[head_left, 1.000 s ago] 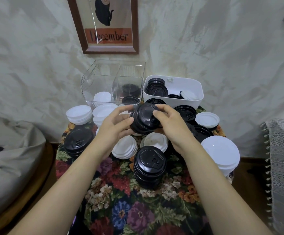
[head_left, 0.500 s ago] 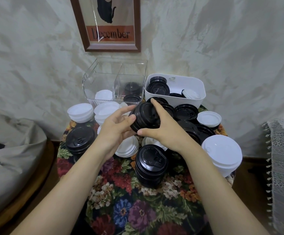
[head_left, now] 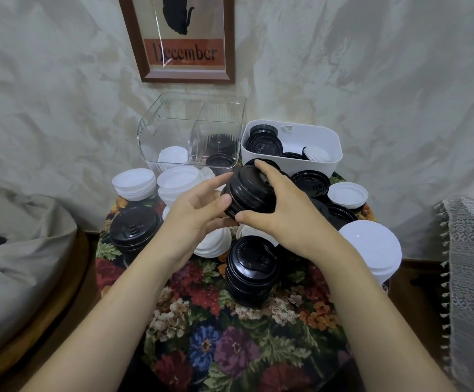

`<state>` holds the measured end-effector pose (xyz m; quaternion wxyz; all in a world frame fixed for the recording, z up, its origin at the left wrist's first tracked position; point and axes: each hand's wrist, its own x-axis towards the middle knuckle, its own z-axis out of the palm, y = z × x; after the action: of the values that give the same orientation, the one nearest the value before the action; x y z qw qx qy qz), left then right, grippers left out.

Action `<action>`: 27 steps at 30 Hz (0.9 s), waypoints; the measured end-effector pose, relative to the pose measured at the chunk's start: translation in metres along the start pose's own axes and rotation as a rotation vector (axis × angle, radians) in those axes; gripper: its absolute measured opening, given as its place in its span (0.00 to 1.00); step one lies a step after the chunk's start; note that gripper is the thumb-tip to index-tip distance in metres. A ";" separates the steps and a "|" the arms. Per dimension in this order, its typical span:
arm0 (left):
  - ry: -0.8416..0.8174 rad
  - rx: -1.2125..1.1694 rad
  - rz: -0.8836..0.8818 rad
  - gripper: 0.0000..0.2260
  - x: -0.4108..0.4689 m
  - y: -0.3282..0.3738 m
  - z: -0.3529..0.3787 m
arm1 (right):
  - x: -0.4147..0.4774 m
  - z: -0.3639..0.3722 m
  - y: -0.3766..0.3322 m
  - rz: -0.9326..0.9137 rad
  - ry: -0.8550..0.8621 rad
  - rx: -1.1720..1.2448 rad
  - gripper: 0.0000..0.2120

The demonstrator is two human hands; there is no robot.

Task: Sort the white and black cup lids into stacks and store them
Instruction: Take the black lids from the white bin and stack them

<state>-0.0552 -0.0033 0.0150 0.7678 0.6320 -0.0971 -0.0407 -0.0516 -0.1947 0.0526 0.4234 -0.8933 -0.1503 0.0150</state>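
A small stack of black lids (head_left: pixel 247 193) is held tilted above the table between both hands. My right hand (head_left: pixel 283 213) grips it from the right, fingers over its top and thumb under it. My left hand (head_left: pixel 199 210) holds its left side with thumb and fingers. Below stands a taller black lid stack (head_left: pixel 251 271). Another black stack (head_left: pixel 134 230) sits at the left. White lid stacks (head_left: pixel 134 183) (head_left: pixel 177 183) (head_left: pixel 371 247) stand around. The clear divided box (head_left: pixel 196 108) holds white and black lids; the white bin (head_left: pixel 326 162) holds mixed lids.
The small round table wears a floral cloth (head_left: pixel 230 343). A framed "December" picture (head_left: pixel 185 41) hangs on the wall behind. A grey cushion (head_left: pixel 12 264) lies left, a lace-covered seat (head_left: pixel 473 273) right. Loose black lids (head_left: pixel 310 183) and a white lid (head_left: pixel 347 195) lie by the bin.
The black stack in my hands has tilted over and my right hand has shifted round it, fingers now over its top. Both hands rose slightly toward the containers.
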 end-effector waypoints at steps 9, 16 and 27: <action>-0.119 0.573 0.098 0.20 -0.042 -0.004 0.003 | -0.048 -0.004 0.006 0.038 -0.016 -0.033 0.45; -0.122 0.627 0.042 0.23 -0.065 -0.024 -0.002 | -0.070 0.017 0.015 0.058 -0.023 -0.052 0.44; -0.133 0.601 0.023 0.25 -0.070 -0.024 0.005 | -0.081 0.022 0.027 0.120 0.000 0.186 0.43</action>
<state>-0.1227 0.0000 -0.0148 0.5387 0.8257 -0.1620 -0.0428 -0.1259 -0.2172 0.0104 0.5030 -0.8574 -0.0945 0.0540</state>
